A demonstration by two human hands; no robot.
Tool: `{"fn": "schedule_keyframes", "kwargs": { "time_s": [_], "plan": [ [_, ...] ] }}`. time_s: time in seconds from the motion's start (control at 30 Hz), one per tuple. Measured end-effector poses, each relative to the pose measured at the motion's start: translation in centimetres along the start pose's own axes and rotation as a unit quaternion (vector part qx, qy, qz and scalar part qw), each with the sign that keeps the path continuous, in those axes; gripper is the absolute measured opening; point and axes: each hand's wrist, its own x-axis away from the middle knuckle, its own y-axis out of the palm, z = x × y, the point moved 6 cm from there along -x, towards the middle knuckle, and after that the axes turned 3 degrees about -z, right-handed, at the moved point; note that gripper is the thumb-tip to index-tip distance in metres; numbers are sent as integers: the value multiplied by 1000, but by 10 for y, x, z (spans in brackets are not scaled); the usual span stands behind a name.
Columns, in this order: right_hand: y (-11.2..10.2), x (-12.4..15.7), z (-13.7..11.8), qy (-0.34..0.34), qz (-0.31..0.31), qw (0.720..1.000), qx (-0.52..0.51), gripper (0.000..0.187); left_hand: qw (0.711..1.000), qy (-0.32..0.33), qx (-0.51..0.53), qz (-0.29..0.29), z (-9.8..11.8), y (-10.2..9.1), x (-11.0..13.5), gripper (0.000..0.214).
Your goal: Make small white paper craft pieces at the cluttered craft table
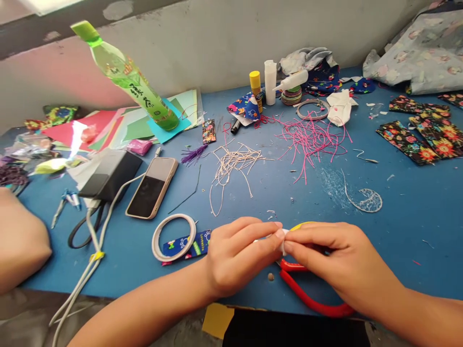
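My left hand [240, 253] and my right hand [334, 258] meet near the front edge of the blue table [415, 217]. Both pinch a small white piece [283, 239] between thumb and fingertips, so both hands are closed. Under my right hand lie red-handled scissors [311, 299], and a yellow edge [302, 225] peeks out above the fingers. What the white piece is I cannot make out. A white tape ring [174, 237] on a blue printed strip [197, 245] lies just left of my left hand.
Loose cream cords [235, 164] and pink cords [311, 137] lie mid-table. A phone [152, 187], power bank [110, 176] and white cable sit left. A green bottle [133, 82], coloured paper, glue stick [255, 86] and floral fabric pieces [423, 140] stand farther back. Another person's arm [18, 241] is at the left edge.
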Motion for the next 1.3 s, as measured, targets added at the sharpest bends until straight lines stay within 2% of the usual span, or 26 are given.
{"fn": "schedule_keyframes", "kwargs": {
  "time_s": [0.17, 0.4, 0.6, 0.77, 0.97, 1.3],
  "plan": [
    [7, -1, 4, 84, -65, 985, -136, 21, 999, 20, -26, 1, -2, -2, 2, 12],
    [15, 3, 22, 175, -67, 945, -270, 25, 999, 36, -23, -4, -1, -4, 2, 16],
    [19, 3, 20, 163, -42, 934, -316, 28, 999, 42, -7, -21, 1, -5, 1, 18],
    [27, 7, 23, 181, -64, 910, -367, 38, 999, 31, -19, -11, -1, -6, 1, 17],
    [27, 7, 24, 192, -77, 896, -393, 37, 999, 30, -15, -11, -2, -8, 0, 17],
    [23, 7, 20, 216, -47, 900, -375, 37, 999, 46, -13, -17, 0, -6, -2, 14]
  ]
}}
